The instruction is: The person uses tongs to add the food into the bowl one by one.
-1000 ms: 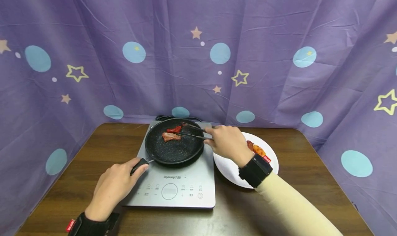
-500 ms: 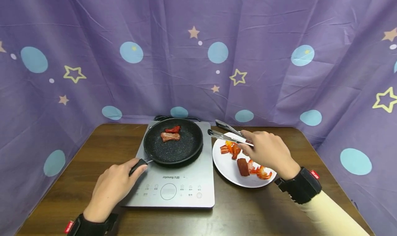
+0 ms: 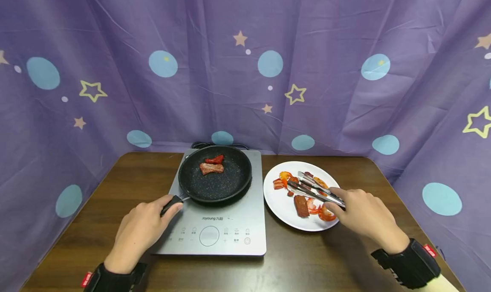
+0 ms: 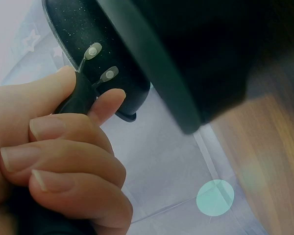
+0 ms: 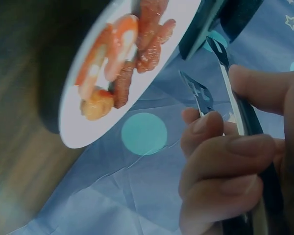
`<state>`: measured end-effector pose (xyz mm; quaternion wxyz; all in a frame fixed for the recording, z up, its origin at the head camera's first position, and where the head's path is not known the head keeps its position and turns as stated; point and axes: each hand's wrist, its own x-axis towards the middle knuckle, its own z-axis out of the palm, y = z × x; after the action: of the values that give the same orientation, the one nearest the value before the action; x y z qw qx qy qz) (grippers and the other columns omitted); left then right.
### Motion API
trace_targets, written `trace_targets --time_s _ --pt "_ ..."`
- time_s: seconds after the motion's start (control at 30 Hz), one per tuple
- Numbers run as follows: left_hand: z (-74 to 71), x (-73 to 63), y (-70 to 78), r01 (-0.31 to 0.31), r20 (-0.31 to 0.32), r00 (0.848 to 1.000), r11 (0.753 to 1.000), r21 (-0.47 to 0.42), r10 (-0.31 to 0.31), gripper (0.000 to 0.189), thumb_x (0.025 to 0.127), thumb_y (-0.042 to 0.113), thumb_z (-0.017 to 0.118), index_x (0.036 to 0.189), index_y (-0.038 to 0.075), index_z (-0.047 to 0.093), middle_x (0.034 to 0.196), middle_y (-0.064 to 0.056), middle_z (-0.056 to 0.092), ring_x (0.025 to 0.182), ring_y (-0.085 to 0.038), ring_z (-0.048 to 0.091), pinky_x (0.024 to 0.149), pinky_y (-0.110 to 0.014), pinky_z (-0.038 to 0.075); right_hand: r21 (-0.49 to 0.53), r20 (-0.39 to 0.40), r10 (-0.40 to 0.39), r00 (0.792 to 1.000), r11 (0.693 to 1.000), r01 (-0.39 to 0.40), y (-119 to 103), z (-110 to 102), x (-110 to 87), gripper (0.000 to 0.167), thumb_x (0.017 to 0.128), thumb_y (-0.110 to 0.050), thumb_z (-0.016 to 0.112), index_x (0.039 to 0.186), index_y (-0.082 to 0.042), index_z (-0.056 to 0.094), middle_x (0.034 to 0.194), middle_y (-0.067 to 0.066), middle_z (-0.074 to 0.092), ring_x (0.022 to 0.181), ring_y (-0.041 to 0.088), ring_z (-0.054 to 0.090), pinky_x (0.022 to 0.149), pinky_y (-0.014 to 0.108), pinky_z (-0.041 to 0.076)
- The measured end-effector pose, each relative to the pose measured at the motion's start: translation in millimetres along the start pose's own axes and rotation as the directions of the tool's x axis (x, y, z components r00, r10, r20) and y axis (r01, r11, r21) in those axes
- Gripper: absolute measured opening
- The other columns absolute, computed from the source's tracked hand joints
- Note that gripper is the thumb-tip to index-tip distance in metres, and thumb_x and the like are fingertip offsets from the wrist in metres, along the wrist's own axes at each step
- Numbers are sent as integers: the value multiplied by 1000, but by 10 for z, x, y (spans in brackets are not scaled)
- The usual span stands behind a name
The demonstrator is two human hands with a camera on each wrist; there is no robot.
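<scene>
My left hand [image 3: 143, 228] grips the black handle [image 3: 171, 205] of a frying pan [image 3: 215, 187]. Two pieces lie toward the back of the pan: a browned piece of meat [image 3: 211, 168] and a smaller red piece [image 3: 215, 159]. With my right hand [image 3: 366, 213] I hold metal tongs [image 3: 316, 194], their two arms spread apart over a white plate [image 3: 274, 204]. On that plate are a brown rectangular slab [image 3: 301, 206], orange-red shrimp [image 3: 326, 214], a striped bacon-like piece [image 3: 278, 184] and other food. Nothing shows between the tongs' tips clearly enough to tell.
The pan stands on a silver induction cooker [image 3: 245, 224] with a dial and touch marks. A black cable [image 3: 199, 145] lies behind it. The wooden table [image 3: 299, 258] ends at a purple curtain [image 3: 215, 70] at the back.
My right hand and the tongs have moved from over the pan rightward, then down over the plate. The left hand stays on the handle, and both pieces remain in the pan.
</scene>
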<state>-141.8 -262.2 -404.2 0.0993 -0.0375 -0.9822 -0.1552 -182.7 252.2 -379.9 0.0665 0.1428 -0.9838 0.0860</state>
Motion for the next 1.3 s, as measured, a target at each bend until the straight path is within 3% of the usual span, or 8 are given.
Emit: trace_targets --time_s 0.23,0.43,0.73,1.17,1.3 --pt "8 2 -9 -2 0 1000 1000 3 2 59 105 55 63 135 5 72 107 -26 77 71 -37 74 43 -37 41 -2 80 17 997 1000 -17 61 48 -140 52 98 -51 73 135 -13 73 97 4 75 77 19 66 55 46 47" --pt "17 -1 -6 -6 -1 1000 1000 -2 6 58 105 54 64 136 6 72 109 -26 77 75 -38 75 44 -37 42 2 114 28 993 1000 -28 48 67 -215 50 98 -51 73 130 -13 75 102 10 78 85 32 75 60 54 52" --pt "6 -4 0 -9 -7 1000 1000 5 9 57 104 53 65 135 6 72 107 -26 77 75 -39 75 44 -39 43 -16 123 23 992 1000 -21 -40 126 -272 44 96 -49 76 127 -18 77 90 -1 74 78 22 71 59 49 51" --pt "11 -1 -3 -8 -7 1000 1000 7 8 57 104 54 65 135 6 72 108 -26 77 76 -40 75 44 -40 44 -25 109 12 994 1000 -9 -74 219 -255 38 96 -44 78 125 -20 76 83 -5 69 71 17 66 54 47 48" --pt "10 3 -2 -4 -4 1000 1000 8 4 57 104 54 64 135 7 72 108 -26 77 77 -40 75 45 -41 45 -27 110 -1 994 1000 4 -84 234 -256 39 95 -45 78 125 -21 77 87 -2 72 74 21 69 56 49 51"
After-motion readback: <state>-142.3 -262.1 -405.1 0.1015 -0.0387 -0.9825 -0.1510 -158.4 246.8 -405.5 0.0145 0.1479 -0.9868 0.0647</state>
